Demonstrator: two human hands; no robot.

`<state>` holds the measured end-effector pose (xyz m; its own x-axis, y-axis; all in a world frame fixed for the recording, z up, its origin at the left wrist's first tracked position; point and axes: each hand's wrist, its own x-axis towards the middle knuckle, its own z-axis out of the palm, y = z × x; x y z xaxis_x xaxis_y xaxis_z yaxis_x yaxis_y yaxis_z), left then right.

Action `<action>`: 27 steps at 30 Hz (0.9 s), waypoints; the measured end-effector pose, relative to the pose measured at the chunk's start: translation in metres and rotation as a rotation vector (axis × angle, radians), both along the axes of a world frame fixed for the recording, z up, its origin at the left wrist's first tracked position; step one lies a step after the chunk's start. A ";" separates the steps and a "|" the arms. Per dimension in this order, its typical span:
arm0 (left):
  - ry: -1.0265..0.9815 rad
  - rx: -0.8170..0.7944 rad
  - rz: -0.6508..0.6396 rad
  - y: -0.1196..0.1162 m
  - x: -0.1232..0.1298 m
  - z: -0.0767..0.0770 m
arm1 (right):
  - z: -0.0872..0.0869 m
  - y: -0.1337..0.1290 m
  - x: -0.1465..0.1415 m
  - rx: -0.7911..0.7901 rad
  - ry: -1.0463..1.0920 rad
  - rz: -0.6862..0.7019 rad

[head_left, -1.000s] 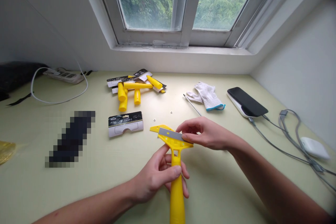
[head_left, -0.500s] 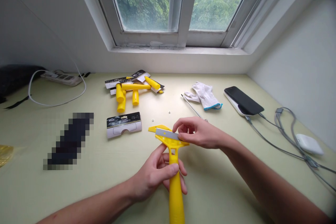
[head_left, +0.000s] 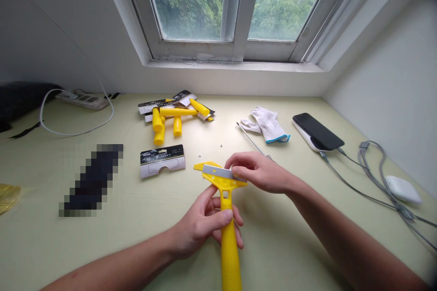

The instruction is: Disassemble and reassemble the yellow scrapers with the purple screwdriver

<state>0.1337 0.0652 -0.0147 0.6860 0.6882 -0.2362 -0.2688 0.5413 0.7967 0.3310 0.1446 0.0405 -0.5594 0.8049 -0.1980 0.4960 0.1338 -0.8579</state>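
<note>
A yellow scraper (head_left: 229,245) points away from me, its handle gripped near the neck by my left hand (head_left: 205,223). Across its head lies a flat grey metal blade (head_left: 218,171). My right hand (head_left: 261,173) pinches the blade's right end between thumb and fingers. A yellow plastic piece (head_left: 201,167) shows behind the blade's left part; how it joins the head I cannot tell. Two small nuts, one nearer (head_left: 200,155) and one farther (head_left: 221,145), lie on the table beyond the scraper head.
A printed card (head_left: 163,162) lies left of the scraper. Farther back are several yellow scrapers (head_left: 177,112) with cards. A screwdriver (head_left: 251,138) rests by a white glove (head_left: 268,125). At the right are a phone (head_left: 318,132), cables (head_left: 378,177) and a white case (head_left: 403,189).
The view has shifted slightly. Both hands keep their hold, and the blade lies a little flatter against the scraper head.
</note>
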 end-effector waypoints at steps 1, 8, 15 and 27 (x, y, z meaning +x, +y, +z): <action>-0.003 -0.002 0.001 0.000 0.000 0.000 | 0.001 0.000 0.001 0.008 0.004 -0.006; -0.044 -0.034 0.029 0.000 -0.001 -0.001 | -0.003 0.014 0.013 0.018 0.066 -0.167; -0.051 -0.025 0.075 -0.001 -0.002 0.001 | -0.020 0.020 0.026 0.237 -0.095 -0.229; -0.029 0.068 0.179 -0.002 -0.015 0.007 | -0.034 0.057 -0.018 0.699 -0.290 -0.020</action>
<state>0.1191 0.0633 -0.0076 0.5572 0.8134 -0.1669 -0.3798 0.4284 0.8199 0.3131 0.2013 0.0066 -0.5467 0.8065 0.2252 0.6970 0.5874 -0.4114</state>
